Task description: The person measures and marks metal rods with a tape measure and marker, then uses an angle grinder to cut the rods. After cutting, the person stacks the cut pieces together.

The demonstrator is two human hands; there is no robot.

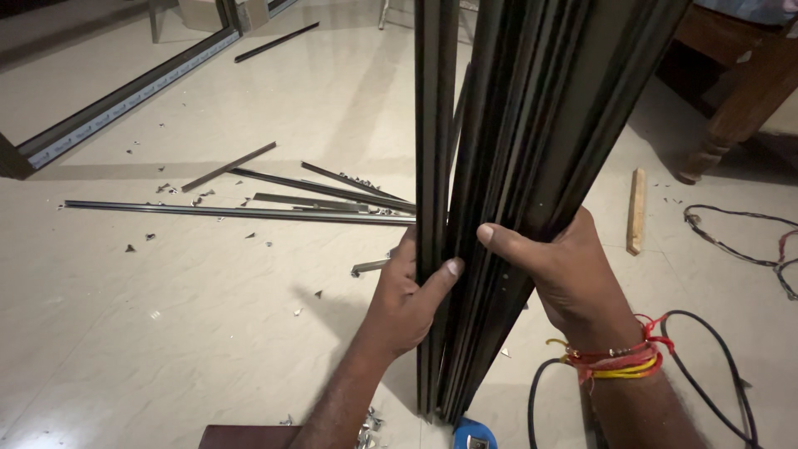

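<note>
From the head camera, a bundle of long dark metal profiles (507, 166) stands nearly upright in the middle of the view, its lower ends resting on the pale tiled floor (166, 333) near the person and its tops running out of the picture above. The left hand (407, 303) is closed around the thinner left-hand group of strips, thumb pressed across their front edge; the right hand (565, 266), with coloured threads at the wrist, wraps the thicker right-hand group, its fingers (499, 237) curled over the front faces. Both grips sit low on the bundle, just above where the strips fan slightly apart. The profiles look stiff and hard-edged, probably light singly but weighty and top-heavy as a stack, with smooth coated faces that could slide against one another; a firm wrap round the whole group, held low and kept vertical, seems the safest hold, with care for the sharp cut ends. On the floor to the left and farther off lie more loose strips (249, 212) among small metal offcuts (199, 199). To the right lie a short wooden stick (637, 212) and a black cable (731, 349), with a wooden furniture leg (731, 116) at the far right.
</note>
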